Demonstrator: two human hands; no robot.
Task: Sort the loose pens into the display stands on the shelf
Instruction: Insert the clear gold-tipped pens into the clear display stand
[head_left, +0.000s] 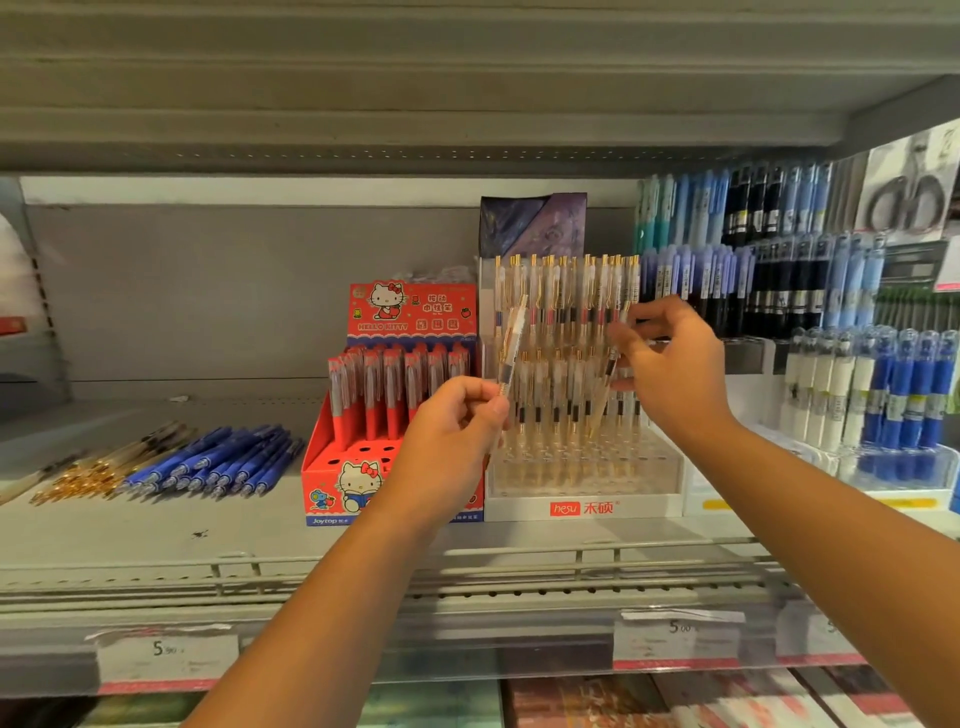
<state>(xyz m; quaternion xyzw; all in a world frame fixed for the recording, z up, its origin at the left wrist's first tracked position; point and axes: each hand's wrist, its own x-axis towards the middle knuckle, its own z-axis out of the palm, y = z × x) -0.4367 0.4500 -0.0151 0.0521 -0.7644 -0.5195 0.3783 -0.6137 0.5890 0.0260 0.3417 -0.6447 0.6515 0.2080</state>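
right hand (670, 364) pinches a clear pen (602, 395), tip angled down into the clear stand (582, 483); left hand (452, 447) grips a second pen (511, 348) upright. advice: seat the tip in a vacant hole before release. loose pens (156, 467) lie leftward on the shelf (156, 540).

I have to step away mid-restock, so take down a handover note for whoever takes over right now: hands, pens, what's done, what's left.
Left hand: pinches a clear gold-clipped pen, held upright in front of the clear stand.
Right hand: pinches a second clear pen, tilted tip-down over that stand's front rows; it does not look seated.
Done: the clear stand is mostly filled.
Left: seat these two pens, then sort the loose clear-gold pile and the loose blue pens lying on the shelf. The red stand has empty front holes.
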